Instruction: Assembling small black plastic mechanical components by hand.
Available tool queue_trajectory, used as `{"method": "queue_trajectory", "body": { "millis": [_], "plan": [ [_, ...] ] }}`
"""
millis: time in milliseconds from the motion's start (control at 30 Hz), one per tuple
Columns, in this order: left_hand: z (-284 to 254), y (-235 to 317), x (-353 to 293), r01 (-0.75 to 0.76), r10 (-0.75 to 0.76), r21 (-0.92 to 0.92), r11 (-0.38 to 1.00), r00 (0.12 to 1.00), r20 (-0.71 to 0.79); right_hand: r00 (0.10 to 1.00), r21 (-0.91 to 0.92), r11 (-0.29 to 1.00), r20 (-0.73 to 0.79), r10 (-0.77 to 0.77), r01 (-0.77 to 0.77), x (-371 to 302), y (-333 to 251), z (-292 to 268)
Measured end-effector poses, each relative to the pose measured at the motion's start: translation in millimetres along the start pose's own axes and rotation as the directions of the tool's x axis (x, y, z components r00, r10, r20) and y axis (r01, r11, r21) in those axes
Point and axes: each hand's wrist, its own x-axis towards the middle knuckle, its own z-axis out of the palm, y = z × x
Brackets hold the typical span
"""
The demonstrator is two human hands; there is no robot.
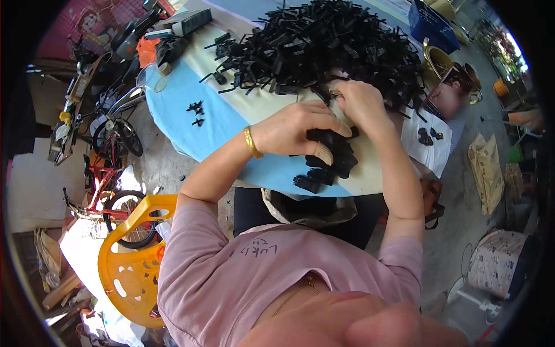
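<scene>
A large heap of small black plastic parts (324,43) covers the far side of the cloth-covered table (173,124). My left hand (295,130), a gold bracelet at its wrist, curls over several black parts (341,156) near the table's front, with thumb and fingers closed around them. Pale coverings show on its fingertips. At the near edge of the heap, my right hand (361,104) has its fingers pinched together; what they hold is hidden. More loose black parts (309,182) lie by the front edge, just below my left hand.
Several tiny black pieces (196,110) lie on the table's left. A white sheet (428,150) with dark bits hangs over the right edge. An open bag (277,211) sits below the front edge. Around stand a yellow chair (124,272), a bicycle (127,214) and a blue basket (430,29).
</scene>
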Motion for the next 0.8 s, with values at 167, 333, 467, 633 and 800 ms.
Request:
{"method": "queue_trajectory", "body": {
  "millis": [167,333,467,633,800],
  "plan": [
    [-3,-10,-2,0.246,-0.308,-0.199,0.949,0.859,-0.409,0.992,0.114,0.989,-0.096,-0.084,0.095,-3,9,-7],
    [-4,-29,-4,0.051,-0.447,-0.645,0.762,0.763,-0.467,0.976,0.621,0.761,-0.208,-0.070,0.187,-5,-4,-27],
    [-10,-27,-3,0.052,-0.432,-0.804,0.592,0.863,-0.263,0.945,0.678,0.661,-0.268,-0.186,0.322,-9,-21,-20],
    [-7,-30,-4,-0.106,-0.463,-0.848,0.519,0.799,-0.384,0.959,0.760,0.601,-0.279,-0.042,0.247,-12,-24,-19],
    [-2,-27,-2,-0.098,-0.422,-0.731,0.675,0.761,-0.492,0.974,0.906,0.390,-0.210,0.081,0.163,-15,-28,-29]
  ]
}}
